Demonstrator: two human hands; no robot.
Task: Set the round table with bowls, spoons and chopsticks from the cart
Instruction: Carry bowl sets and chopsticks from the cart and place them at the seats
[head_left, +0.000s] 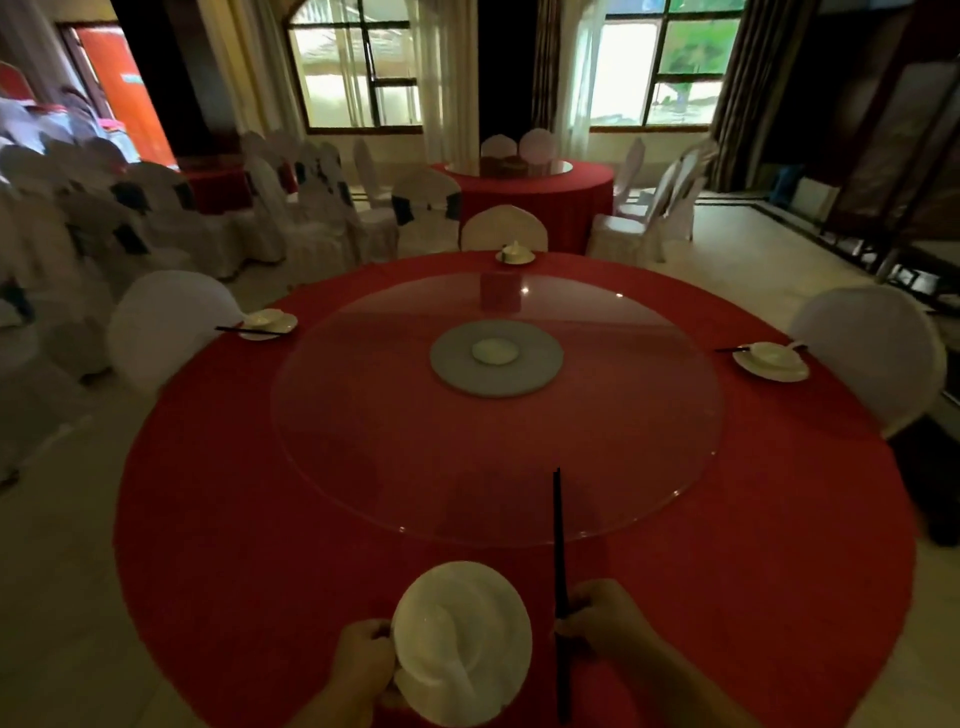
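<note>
Left hand (363, 660) grips the left rim of a blurred white round ceramic dish (462, 644), fingers curled, over the near edge of the red-clothed round table (234, 519). Right hand (602, 618), just right of the dish, pinches thin black chopsticks (559, 545) pointing far over the clear glass turntable (363, 415). White place settings lie at the left (267, 325), far (515, 254) and right (770, 361) edges.
</note>
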